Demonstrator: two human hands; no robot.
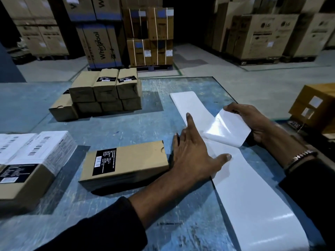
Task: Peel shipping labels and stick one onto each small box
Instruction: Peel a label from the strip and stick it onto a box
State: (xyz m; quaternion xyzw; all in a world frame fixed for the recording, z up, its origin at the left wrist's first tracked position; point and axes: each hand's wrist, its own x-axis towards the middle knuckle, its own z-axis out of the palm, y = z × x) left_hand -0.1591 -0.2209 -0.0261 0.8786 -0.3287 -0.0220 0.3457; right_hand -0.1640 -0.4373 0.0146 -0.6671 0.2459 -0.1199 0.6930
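A long white label strip (pixel 253 205) lies across the blue table from the far middle to the near right. My left hand (pixel 194 153) presses flat on it with fingers spread. My right hand (pixel 253 122) grips a white label (pixel 226 129) that is partly lifted off the strip and curls upward. A small brown box (pixel 126 162) with a black sticker lies just left of my left hand. At the near left, boxes (pixel 32 156) carry white barcode labels on top.
A stack of small brown boxes (pixel 105 91) stands at the far middle-left of the blue table (pixel 108 205). A brown carton (pixel 317 105) sits off the table's right edge. Large appliance cartons on pallets (pixel 150 37) line the warehouse floor behind.
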